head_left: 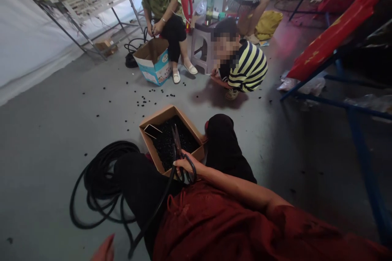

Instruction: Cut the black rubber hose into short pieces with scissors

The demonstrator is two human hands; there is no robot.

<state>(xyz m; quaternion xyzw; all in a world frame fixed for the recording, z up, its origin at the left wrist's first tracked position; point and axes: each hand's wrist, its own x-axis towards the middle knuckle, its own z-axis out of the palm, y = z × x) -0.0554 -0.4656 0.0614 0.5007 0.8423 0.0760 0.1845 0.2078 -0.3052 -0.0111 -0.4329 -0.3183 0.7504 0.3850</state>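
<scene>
head | right hand [183,166] clamps scissors [177,140] over box [165,111] | left hand [104,248] by hose [92,179], grip not discernible

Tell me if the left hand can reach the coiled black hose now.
Probably yes: the left hand lies low beside the coiled black hose, with only bare floor between them.

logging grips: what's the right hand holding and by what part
The right hand holds the scissors by their handle loops, blades over the box.
</scene>
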